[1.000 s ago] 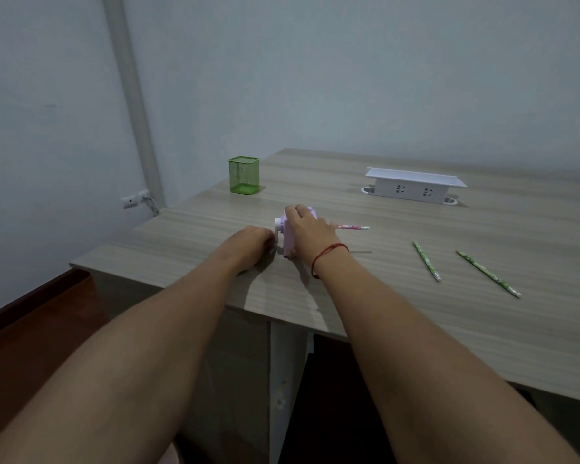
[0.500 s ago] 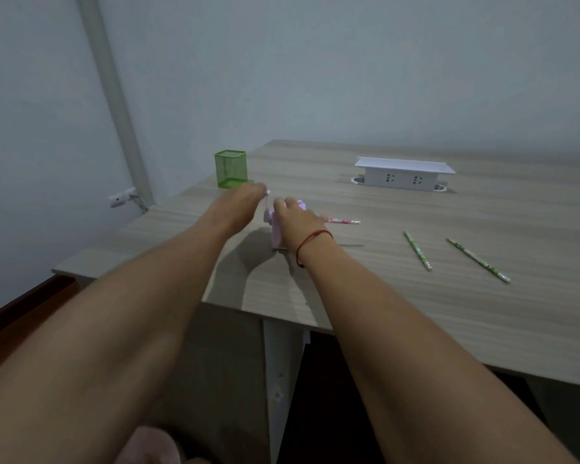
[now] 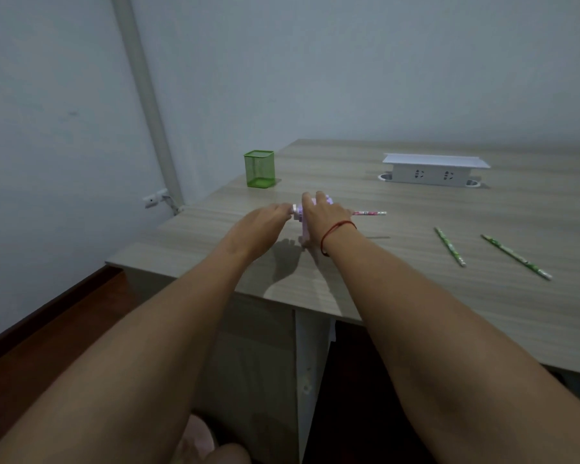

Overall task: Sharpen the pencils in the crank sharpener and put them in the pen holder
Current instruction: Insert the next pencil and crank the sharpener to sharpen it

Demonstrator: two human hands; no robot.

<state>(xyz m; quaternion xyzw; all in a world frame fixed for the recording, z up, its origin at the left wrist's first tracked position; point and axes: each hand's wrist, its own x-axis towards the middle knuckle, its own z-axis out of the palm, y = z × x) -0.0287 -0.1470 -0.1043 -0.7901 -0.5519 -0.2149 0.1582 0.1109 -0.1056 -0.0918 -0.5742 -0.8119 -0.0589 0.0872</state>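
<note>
Receiving container: pen holder [image 3: 259, 169] stood far left on table [image 3: 416, 296].
Left hand [image 3: 265, 220]: crank handle [image 3: 296, 208] is pinched.
Sharpener [image 3: 304, 229]: gripped from above by right hand [image 3: 322, 217].
Pink pencil [image 3: 369, 213]: inserted, projecting right.
Green pencils [image 3: 449, 246]: laid loose, far right.

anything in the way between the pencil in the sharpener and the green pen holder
Nothing visible. The pink pencil sticks out of the sharpener, which the right hand holds; only bare table lies between it and the pen holder. The left hand, gripping the crank, sits beside that path.
</note>
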